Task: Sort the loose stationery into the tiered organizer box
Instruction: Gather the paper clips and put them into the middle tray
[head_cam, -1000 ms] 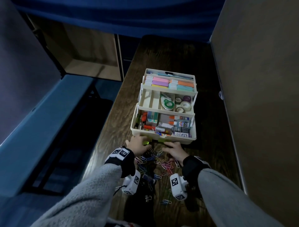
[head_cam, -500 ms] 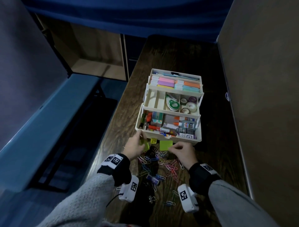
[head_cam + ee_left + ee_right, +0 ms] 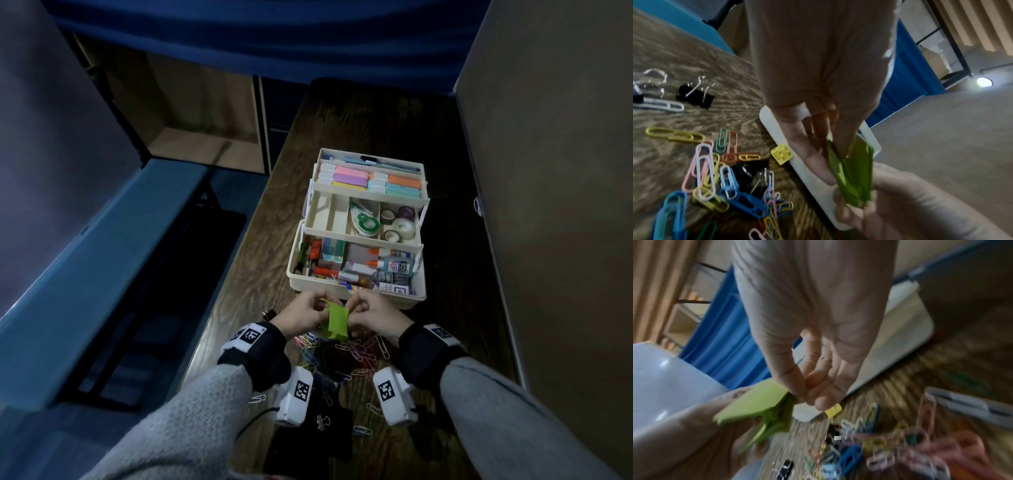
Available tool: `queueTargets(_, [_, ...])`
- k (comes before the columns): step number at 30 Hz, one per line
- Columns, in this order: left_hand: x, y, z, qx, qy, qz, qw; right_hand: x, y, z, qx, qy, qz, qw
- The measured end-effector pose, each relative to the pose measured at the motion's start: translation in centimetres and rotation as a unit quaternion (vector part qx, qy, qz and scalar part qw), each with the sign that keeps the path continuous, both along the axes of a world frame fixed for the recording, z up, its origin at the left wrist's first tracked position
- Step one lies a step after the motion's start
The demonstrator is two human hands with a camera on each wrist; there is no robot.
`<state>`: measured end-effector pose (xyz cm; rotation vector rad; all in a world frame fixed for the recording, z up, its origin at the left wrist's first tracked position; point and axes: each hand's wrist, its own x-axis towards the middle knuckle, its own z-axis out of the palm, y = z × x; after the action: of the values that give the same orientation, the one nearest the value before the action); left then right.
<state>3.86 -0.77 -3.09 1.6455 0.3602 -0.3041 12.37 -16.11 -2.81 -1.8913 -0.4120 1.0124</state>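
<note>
Wooden table (image 3: 346, 113), organizer box (image 3: 356, 296), paper clips (image 3: 363, 354) (many colours), binder clips (image 3: 694, 95)

Sticky notes (image 3: 337, 320): lime green; small yellow tab (image 3: 781, 156) beside the cream-white organizer box (image 3: 356, 297). Paper clips (image 3: 705, 172): mixed pink, blue, yellow, white, green and orange; binder clip (image 3: 694, 97): black with silver handles; table (image 3: 373, 123): dark brown wood grain. Box contents: highlighters (image 3: 370, 180) in pink, purple, yellow, orange and teal; sleeves (image 3: 191, 421) grey, wristbands (image 3: 263, 346) black with black-and-white square markers.

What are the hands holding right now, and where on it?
Green sticky notes, lifted off the table: left hand pinches the left edge, right hand the right edge.
</note>
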Motion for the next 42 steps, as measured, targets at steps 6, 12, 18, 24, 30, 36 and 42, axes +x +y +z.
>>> queueTargets(6, [0.3, -0.7, -0.6, 0.000, 0.049, 0.039, 0.998, -1.6, 0.4, -1.0, 0.005, 0.122, -0.128, 0.984])
queueTargets(12, [0.8, -0.3, -0.3, 0.012, 0.064, 0.048, 0.997, -1.5, -0.4, -0.2, 0.057, 0.190, -0.137, 0.970])
queueTargets(18, [1.7, -0.5, 0.8, -0.049, 0.083, 0.136, 0.986, -1.2, 0.1, -0.3, 0.072, 0.114, -0.142, 0.981])
queueTargets(24, [2.4, -0.8, 2.3, -0.110, 0.068, 0.134, 0.983, -0.5, 1.4, 0.1, 0.071, 0.087, -0.193, 0.975])
queueTargets(30, [3.7, -1.0, 2.7, -0.132, 0.071, 0.169, 0.974, 0.3, 2.7, 0.4, 0.076, 0.089, -0.221, 0.968])
queueTargets(36, [3.5, 1.2, 3.0, -0.128, 0.043, 0.163, 0.977, 5.5, 3.8, 0.4, 0.026, -0.018, -0.318, 0.948])
queueTargets(42, [1.4, 3.8, 1.8, -0.107, 0.011, 0.146, 0.983, 8.1, 5.8, -1.2, -0.073, -0.125, -0.308, 0.941])
